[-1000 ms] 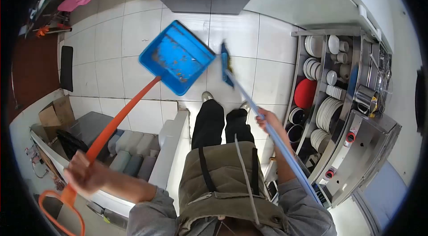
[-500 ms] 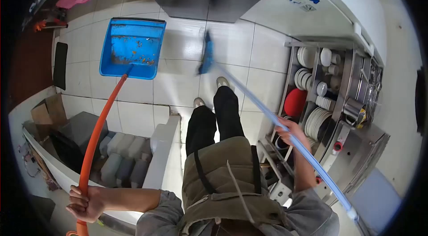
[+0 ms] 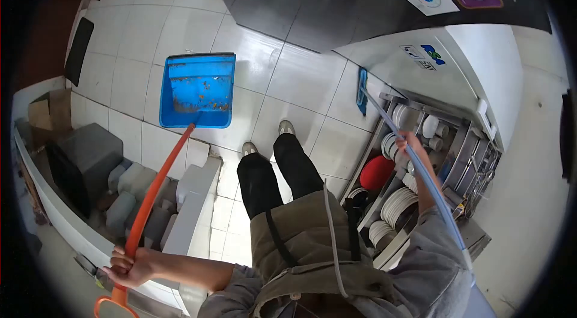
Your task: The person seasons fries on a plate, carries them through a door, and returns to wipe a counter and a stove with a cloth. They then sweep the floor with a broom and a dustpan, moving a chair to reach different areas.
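My left hand [image 3: 131, 265] is wrapped around the orange handle [image 3: 157, 189] of a blue dustpan [image 3: 201, 75]. The dustpan rests on the tiled floor, with brownish-orange crumbs scattered in its pan. On the other side, my right hand [image 3: 410, 142] grips the pale blue pole of a broom [image 3: 362, 91]. The broom's blue head is on the floor at the right, close to the white fridge-like cabinet and the metal dish rack. Its pole runs back past my right forearm.
At the right stands a metal rack [image 3: 384, 132] with stacked plates, cups and a red round item [image 3: 377, 172]. A dark-fronted appliance [image 3: 360, 0] and a white cabinet [image 3: 481, 72] border the floor ahead. Left, a low wall [image 3: 198, 204] encloses grey folded-looking items [image 3: 141, 189].
The broom head has swung right, from mid-floor to beside the rack. My view has turned, and the dustpan appears slightly lower and further right. Both hands keep their holds.
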Demonstrator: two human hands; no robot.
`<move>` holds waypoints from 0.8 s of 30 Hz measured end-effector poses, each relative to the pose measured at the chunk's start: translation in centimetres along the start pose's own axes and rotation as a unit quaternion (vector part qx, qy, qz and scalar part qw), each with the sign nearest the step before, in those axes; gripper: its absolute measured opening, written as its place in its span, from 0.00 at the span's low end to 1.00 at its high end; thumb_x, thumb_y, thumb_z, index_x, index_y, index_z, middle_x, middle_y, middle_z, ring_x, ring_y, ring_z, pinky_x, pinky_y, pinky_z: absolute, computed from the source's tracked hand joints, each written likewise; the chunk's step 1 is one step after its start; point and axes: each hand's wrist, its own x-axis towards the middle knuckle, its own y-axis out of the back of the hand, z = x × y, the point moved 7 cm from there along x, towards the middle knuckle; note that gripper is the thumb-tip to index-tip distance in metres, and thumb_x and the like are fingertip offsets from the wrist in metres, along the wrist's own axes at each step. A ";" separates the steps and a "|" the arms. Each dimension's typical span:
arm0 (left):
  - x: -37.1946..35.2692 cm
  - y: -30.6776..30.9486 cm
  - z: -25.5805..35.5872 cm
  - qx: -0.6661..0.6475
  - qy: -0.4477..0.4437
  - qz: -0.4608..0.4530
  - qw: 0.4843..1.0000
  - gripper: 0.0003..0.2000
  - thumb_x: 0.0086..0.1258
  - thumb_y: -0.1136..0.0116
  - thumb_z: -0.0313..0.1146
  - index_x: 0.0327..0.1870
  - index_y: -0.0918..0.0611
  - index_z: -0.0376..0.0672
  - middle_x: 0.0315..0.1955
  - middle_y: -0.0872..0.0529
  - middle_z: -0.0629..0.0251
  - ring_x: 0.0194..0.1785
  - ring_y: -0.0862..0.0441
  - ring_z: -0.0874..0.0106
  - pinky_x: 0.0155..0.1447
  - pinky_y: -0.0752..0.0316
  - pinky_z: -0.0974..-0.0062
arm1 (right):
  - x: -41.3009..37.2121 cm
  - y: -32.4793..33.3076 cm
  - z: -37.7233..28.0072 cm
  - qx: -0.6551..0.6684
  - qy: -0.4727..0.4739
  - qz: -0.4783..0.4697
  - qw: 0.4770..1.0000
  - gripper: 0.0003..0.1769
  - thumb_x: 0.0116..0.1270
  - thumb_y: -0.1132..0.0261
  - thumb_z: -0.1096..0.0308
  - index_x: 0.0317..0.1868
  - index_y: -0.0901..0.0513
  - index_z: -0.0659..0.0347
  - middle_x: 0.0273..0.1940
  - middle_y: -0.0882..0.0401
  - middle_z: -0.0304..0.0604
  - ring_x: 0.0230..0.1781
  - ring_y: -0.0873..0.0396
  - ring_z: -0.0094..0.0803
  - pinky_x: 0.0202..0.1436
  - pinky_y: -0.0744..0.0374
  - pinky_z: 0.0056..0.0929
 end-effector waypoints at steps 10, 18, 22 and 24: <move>-5.6 -3.4 0.1 0.134 -0.065 0.049 0.988 0.20 0.59 0.48 0.28 0.10 0.42 0.50 0.07 0.52 0.75 0.13 0.53 0.79 0.27 0.46 0.76 | 4.5 -19.5 -0.9 -0.174 -0.126 0.023 0.976 0.16 0.64 0.48 0.62 0.21 0.40 0.54 0.14 0.43 0.29 0.08 0.45 0.14 0.08 0.44 0.13; -9.1 -7.4 0.5 0.195 -0.129 0.036 0.972 0.20 0.60 0.50 0.26 0.10 0.43 0.50 0.06 0.51 0.75 0.11 0.54 0.80 0.26 0.46 0.78 | 12.3 -32.2 2.5 -0.086 -0.276 -0.132 0.948 0.19 0.69 0.52 0.57 0.21 0.39 0.56 0.10 0.44 0.28 0.05 0.44 0.17 0.06 0.42 0.14; -8.9 -8.8 0.5 0.218 -0.135 -0.008 0.967 0.19 0.61 0.51 0.28 0.09 0.40 0.49 0.06 0.51 0.75 0.12 0.53 0.80 0.27 0.44 0.76 | 19.0 -43.2 5.3 -0.015 -0.263 -0.212 0.941 0.16 0.71 0.56 0.63 0.23 0.37 0.58 0.12 0.41 0.31 0.07 0.42 0.18 0.07 0.41 0.15; -8.6 -9.1 1.3 0.217 -0.138 0.030 0.966 0.17 0.62 0.51 0.29 0.11 0.36 0.49 0.07 0.51 0.75 0.13 0.52 0.80 0.29 0.44 0.76 | 19.2 -43.6 5.3 -0.039 -0.227 -0.267 0.936 0.15 0.71 0.56 0.65 0.24 0.36 0.59 0.14 0.40 0.32 0.07 0.42 0.18 0.08 0.41 0.15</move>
